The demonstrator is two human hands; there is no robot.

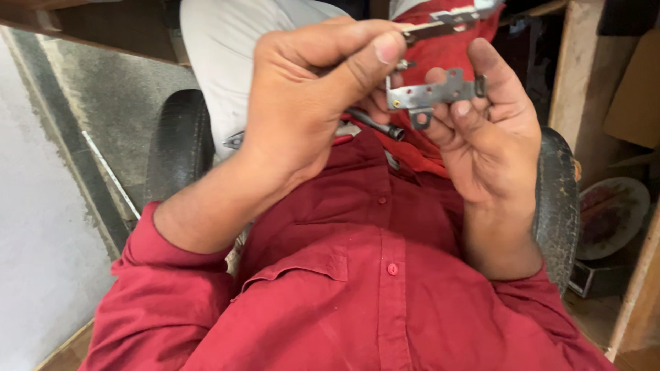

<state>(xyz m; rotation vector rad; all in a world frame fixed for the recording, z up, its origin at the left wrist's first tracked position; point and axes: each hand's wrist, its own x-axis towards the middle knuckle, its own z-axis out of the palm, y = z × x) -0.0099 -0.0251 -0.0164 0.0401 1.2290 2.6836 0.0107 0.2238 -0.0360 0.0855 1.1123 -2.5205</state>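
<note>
right hand (pixel 491 130) fingers pinching a holed metal bracket (pixel 432 94), left hand (pixel 309 89) gripping a partly hidden tool (pixel 377 124)

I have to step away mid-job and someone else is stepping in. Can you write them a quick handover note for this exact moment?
Left hand: pinching a small screw at its fingertips, beside the bracket.
Right hand: holding the small perforated metal bracket by its edges, raised above the red shirt.
A dark rod-like tool lies in the lap; a second metal strip sits beyond.
Done: bracket and screw in hand.
Left: screw not seen seated in the bracket.
</note>
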